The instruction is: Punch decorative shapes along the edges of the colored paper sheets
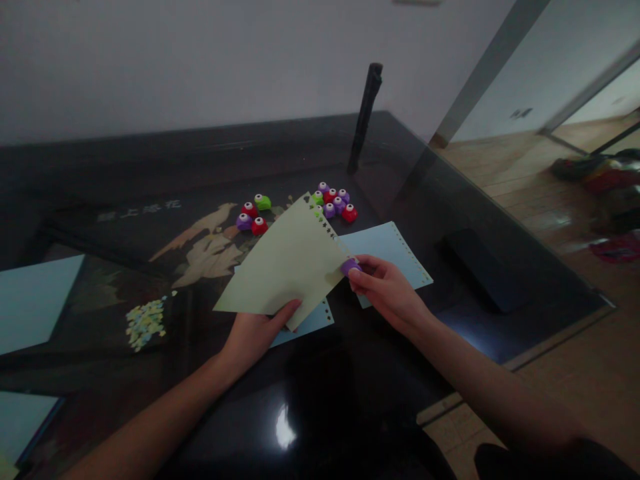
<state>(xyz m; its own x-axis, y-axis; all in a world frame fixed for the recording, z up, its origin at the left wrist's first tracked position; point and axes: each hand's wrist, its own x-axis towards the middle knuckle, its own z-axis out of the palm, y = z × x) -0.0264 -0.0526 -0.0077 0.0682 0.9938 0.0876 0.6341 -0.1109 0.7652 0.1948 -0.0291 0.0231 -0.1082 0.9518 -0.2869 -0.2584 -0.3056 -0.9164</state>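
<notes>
My left hand [263,330] grips a pale yellow-green sheet of paper [285,267] by its lower edge, thumb on top. A row of small punched shapes runs along the sheet's upper right edge. At the right end of that row, my right hand [383,283] pinches a purple craft punch [351,267] at the paper's edge. Beneath the sheet lies a blue paper [305,328] with punched holes along its side. Another blue paper [390,250], also punched along one edge, rests behind my right hand.
Several red, green and purple craft punches [259,227] stand in two groups beyond the sheet. Punched-out bits [146,323] form a pile at left, near blue sheets [37,303]. A black post [366,117] rises at the back; a dark flat object [477,270] lies right.
</notes>
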